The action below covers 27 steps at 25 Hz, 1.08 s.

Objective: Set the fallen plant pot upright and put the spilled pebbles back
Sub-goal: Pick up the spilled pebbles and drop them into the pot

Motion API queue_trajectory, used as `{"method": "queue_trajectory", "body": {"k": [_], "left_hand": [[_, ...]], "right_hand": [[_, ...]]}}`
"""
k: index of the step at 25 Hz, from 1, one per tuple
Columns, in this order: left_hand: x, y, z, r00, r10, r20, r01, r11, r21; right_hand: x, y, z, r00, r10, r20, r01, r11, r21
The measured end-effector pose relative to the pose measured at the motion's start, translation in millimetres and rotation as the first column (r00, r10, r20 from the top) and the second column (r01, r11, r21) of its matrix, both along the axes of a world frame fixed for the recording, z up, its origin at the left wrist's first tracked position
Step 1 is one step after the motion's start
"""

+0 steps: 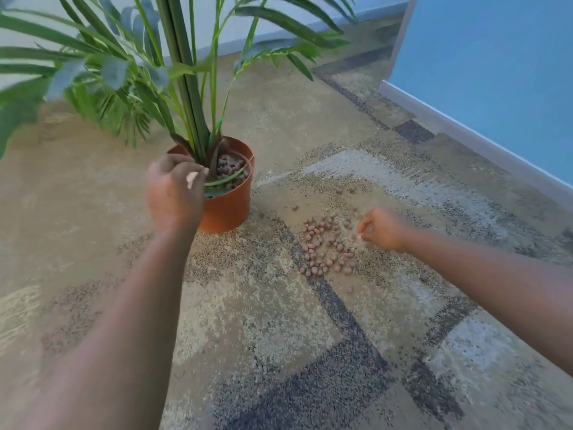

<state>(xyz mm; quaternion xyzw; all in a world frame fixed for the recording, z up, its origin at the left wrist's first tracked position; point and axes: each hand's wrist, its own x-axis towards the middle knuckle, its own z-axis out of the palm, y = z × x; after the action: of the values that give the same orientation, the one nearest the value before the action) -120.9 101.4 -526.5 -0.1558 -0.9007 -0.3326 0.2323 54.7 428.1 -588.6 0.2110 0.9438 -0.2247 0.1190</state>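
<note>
An orange plant pot (228,206) stands upright on the carpet, with a tall green palm-like plant (186,88) rising from it and brown pebbles (229,170) inside. My left hand (173,193) hovers over the pot's near rim, fingers curled; what it holds is hidden. A pile of spilled pebbles (325,246) lies on the carpet to the right of the pot. My right hand (383,231) is at the pile's right edge, fingers bunched and blurred, apparently pinching pebbles.
Patterned beige, grey and dark carpet (310,352) covers the floor. A blue wall with a white skirting board (465,135) runs along the right. A few stray pebbles (424,277) lie apart from the pile. Long leaves overhang the upper left.
</note>
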Motion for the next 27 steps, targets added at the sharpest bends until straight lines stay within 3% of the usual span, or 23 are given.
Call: {"method": "queue_trajectory", "body": {"k": [2,5,7,10,15,21,27], "left_hand": [[37,18,-26,0.996,-0.079,0.050,0.077,0.997,0.033],[94,44,-74,0.904,-0.279,0.324,0.307,0.951,-0.040],[117,51,-100,0.820,-0.349,0.454,0.431,0.898,-0.090],[132,59,-116,0.778,-0.392,0.490,0.500,0.859,-0.106],[142,77,-122,0.775,-0.397,0.491,0.528,0.835,-0.158],[147,83,-127,0.800,-0.340,0.495,0.479,0.858,-0.186],[154,89,-118,0.833,-0.281,0.476,0.429,0.872,-0.236]], "right_hand": [[7,33,1,0.994,-0.104,0.022,0.102,0.990,0.093],[35,80,10,0.958,-0.210,0.196,0.165,0.961,0.224],[58,92,14,0.894,-0.256,0.368,0.196,0.962,0.190],[83,86,10,0.851,-0.218,0.478,0.248,0.969,0.001],[91,55,-6,0.913,-0.195,0.358,0.265,0.951,-0.158],[70,50,-2,0.964,-0.256,0.069,0.261,0.962,-0.079],[57,40,-22,0.982,-0.163,0.093,0.158,0.986,0.050]]}}
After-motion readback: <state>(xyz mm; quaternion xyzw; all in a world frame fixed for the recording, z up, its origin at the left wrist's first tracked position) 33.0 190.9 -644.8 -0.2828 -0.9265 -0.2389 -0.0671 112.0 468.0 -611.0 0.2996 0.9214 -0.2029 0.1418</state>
